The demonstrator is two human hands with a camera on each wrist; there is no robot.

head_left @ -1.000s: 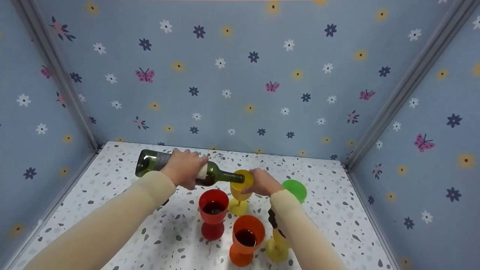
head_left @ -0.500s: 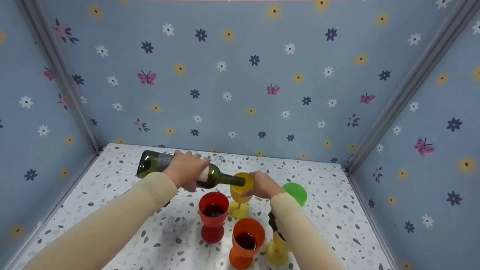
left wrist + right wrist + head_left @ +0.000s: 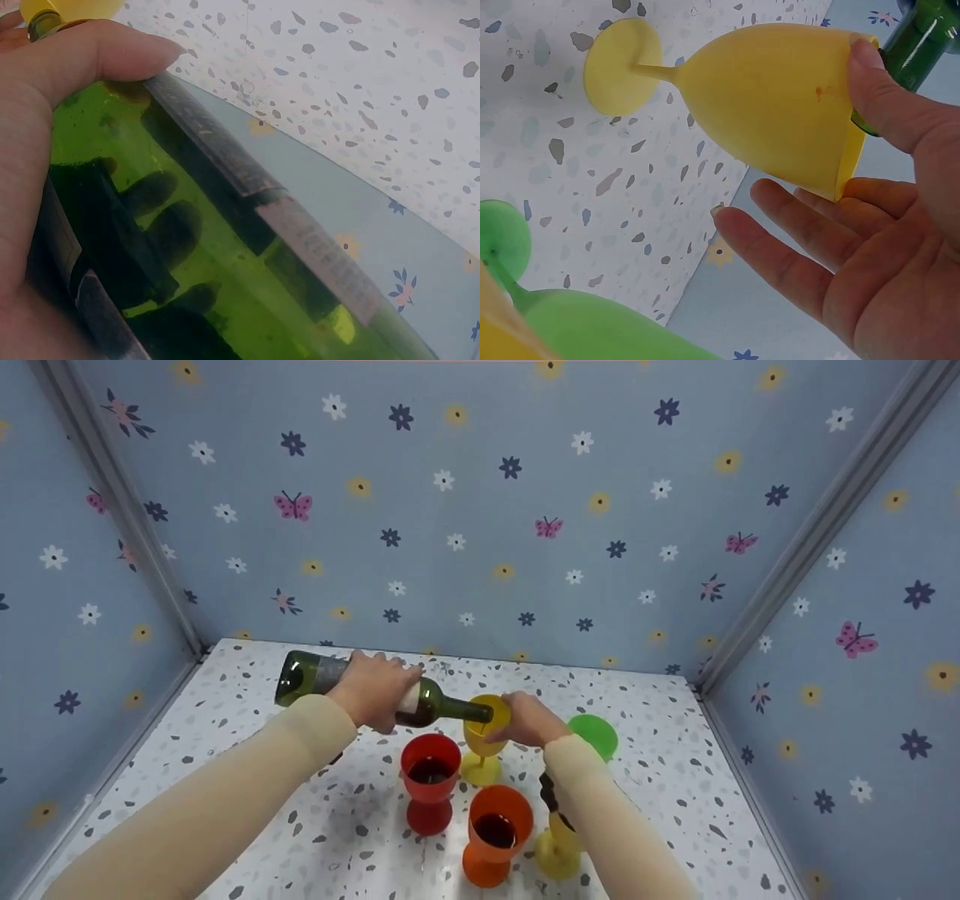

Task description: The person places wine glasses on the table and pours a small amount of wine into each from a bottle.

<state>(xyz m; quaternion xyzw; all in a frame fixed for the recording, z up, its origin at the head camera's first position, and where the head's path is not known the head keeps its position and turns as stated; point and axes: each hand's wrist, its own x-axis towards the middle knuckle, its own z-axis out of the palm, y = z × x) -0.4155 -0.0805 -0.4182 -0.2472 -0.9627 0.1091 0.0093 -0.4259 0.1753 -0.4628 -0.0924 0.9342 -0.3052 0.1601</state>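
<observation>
My left hand (image 3: 375, 690) grips a green glass wine bottle (image 3: 301, 679) around its labelled body. Tilted almost level, the bottle points its neck to the right, its mouth over the rim of a yellow goblet (image 3: 480, 744). Inside the bowl a faint thin streak shows below the mouth. My right hand (image 3: 531, 720) pinches that goblet's rim; in the right wrist view the thumb (image 3: 889, 97) lies on the near side, with the fingers behind. The goblet's foot (image 3: 622, 67) rests on the table. In the left wrist view dark finger shapes show through the bottle (image 3: 225, 262).
A red goblet (image 3: 430, 787) and an orange goblet (image 3: 495, 840), both with dark liquid, stand in front. Another yellow goblet (image 3: 559, 855) is partly behind my right sleeve. A green goblet (image 3: 594, 737) stands right. Flower-patterned walls (image 3: 480, 510) enclose the speckled table (image 3: 337, 840).
The head view shifts slightly down and back up. Both hands, the bottle and the goblets keep nearly the same positions.
</observation>
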